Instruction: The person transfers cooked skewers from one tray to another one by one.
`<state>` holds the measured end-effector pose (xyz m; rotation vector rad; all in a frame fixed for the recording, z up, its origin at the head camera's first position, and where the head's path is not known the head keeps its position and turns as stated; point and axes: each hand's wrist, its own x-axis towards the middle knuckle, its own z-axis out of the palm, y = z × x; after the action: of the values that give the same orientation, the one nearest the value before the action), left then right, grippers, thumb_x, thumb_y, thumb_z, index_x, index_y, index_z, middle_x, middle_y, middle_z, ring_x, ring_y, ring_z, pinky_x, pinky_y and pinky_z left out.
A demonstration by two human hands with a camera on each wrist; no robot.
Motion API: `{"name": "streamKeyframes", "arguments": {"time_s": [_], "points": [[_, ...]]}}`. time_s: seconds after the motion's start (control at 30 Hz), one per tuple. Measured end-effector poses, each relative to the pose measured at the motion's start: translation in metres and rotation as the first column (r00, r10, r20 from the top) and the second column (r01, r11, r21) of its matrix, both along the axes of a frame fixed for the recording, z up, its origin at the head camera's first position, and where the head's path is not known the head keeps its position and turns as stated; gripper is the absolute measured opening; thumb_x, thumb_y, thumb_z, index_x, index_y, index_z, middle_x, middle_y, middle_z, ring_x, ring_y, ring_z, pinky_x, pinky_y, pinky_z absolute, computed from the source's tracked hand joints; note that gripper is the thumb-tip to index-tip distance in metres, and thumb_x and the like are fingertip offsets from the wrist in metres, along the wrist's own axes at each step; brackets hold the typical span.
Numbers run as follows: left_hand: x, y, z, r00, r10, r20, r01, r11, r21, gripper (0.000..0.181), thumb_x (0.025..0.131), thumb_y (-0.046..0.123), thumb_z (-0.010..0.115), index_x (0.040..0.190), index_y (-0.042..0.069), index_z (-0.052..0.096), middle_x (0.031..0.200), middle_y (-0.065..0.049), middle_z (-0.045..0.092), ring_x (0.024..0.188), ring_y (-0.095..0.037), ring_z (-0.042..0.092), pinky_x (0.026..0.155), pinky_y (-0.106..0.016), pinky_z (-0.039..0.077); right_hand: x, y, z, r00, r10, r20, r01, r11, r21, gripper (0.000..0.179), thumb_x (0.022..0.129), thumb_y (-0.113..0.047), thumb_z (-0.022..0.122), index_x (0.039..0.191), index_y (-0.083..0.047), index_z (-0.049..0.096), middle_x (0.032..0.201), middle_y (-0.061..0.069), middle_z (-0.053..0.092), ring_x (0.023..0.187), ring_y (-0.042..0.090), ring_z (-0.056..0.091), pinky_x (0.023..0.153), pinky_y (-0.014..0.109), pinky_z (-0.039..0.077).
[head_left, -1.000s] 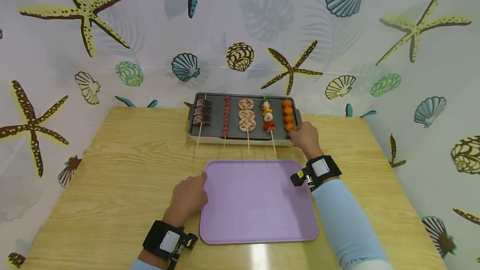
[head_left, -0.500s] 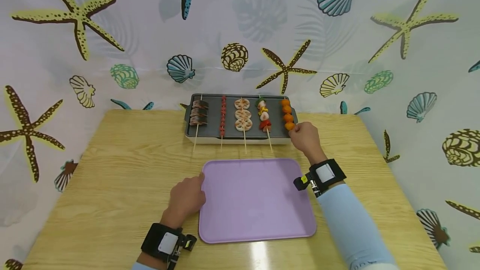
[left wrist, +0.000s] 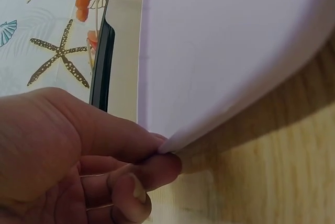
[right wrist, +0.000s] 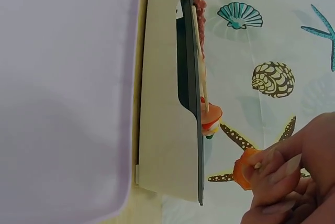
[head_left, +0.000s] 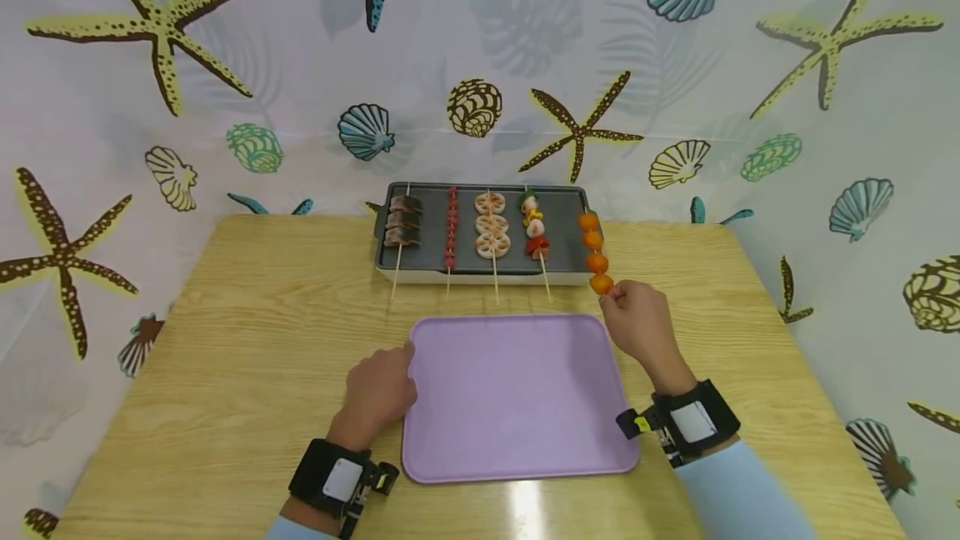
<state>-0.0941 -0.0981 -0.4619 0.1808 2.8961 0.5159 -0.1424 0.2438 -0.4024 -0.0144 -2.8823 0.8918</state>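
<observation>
My right hand point(head_left: 641, 323) pinches the stick end of a skewer of orange balls point(head_left: 597, 262), tilted over the right end of the black griddle point(head_left: 435, 227). In the right wrist view only the lowest orange ball point(right wrist: 241, 170) shows beside the fingertips. Thumb and forefinger of my left hand point(head_left: 377, 388) pinch the far-left corner of a purple tray point(head_left: 517, 398). The left wrist view shows that tray edge point(left wrist: 209, 41) between them. On the griddle lie a skewer of dark-skinned fish pieces point(head_left: 403, 222), a red-bead skewer point(head_left: 452, 227), a lotus root skewer point(head_left: 492, 225) and a mixed skewer point(head_left: 534, 227).
The griddle's pale base point(head_left: 472, 278) stands at the back of the wooden table point(head_left: 262, 315), just beyond the tray. Bare skewer sticks overhang its front edge. Behind hangs a cloth point(head_left: 435, 65) printed with shells and starfish.
My right hand has lifted the orange skewer from the griddle and drawn it towards me and slightly right. The left hand stays at the tray corner.
</observation>
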Motion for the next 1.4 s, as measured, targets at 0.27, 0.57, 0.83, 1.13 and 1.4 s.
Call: {"name": "streamKeyframes", "arguments": {"time_s": [0.27,0.57,0.83,1.13,1.4], "points": [[0.001,0.001,0.001,1.000,0.003,0.021,-0.003,1.000,-0.014,0.048,0.086,0.008,0.063,0.133,0.000,0.059,0.102,-0.018,0.069,0.062,-0.023,0.054,0.047,-0.034,0.039,0.046,-0.004,-0.004,0.997,-0.069,0.020,0.068,0.998,0.010,0.017,0.092,-0.011,0.060,0.084,0.003,0.065,0.062,0.006,0.058,0.052,0.018,0.049,0.049,0.029,0.039],[0.004,0.003,0.002,1.000,0.001,0.021,-0.001,1.000,-0.020,0.049,0.087,0.009,0.062,0.135,-0.002,0.056,0.094,-0.018,0.069,0.060,-0.023,0.054,0.047,-0.034,0.039,0.086,-0.009,-0.018,0.994,-0.106,-0.003,0.106,0.994,0.006,0.014,0.091,-0.010,0.063,0.081,-0.001,0.064,0.058,0.002,0.052,0.050,0.016,0.045,0.045,0.027,0.035],[0.006,0.006,-0.002,0.998,-0.042,-0.047,0.037,0.995,-0.089,0.047,0.088,0.008,0.062,0.132,-0.007,0.054,0.075,-0.015,0.063,0.057,-0.025,0.057,0.045,-0.037,0.041,0.108,-0.010,-0.031,0.993,-0.111,-0.026,0.111,0.994,0.009,0.012,0.088,-0.006,0.066,0.076,-0.002,0.063,0.055,-0.002,0.049,0.048,0.013,0.043,0.046,0.026,0.034],[0.003,0.009,-0.003,0.998,-0.025,-0.056,0.021,0.998,-0.067,0.051,0.088,0.006,0.061,0.135,-0.009,0.051,0.075,-0.014,0.063,0.054,-0.023,0.055,0.043,-0.036,0.040,0.126,-0.006,-0.057,0.995,-0.098,0.032,0.097,0.995,0.029,0.011,0.086,-0.003,0.065,0.075,-0.002,0.062,0.055,-0.003,0.048,0.045,0.009,0.041,0.043,0.023,0.032],[0.004,0.010,-0.004,0.999,-0.025,-0.032,0.023,0.998,-0.059,0.054,0.086,0.006,0.065,0.135,-0.010,0.050,0.078,-0.015,0.065,0.053,-0.021,0.054,0.042,-0.034,0.040,0.133,-0.006,-0.068,0.992,-0.102,0.071,0.100,0.995,0.026,0.010,0.084,0.000,0.065,0.074,-0.001,0.063,0.054,-0.003,0.047,0.045,0.009,0.040,0.042,0.022,0.030]]}}
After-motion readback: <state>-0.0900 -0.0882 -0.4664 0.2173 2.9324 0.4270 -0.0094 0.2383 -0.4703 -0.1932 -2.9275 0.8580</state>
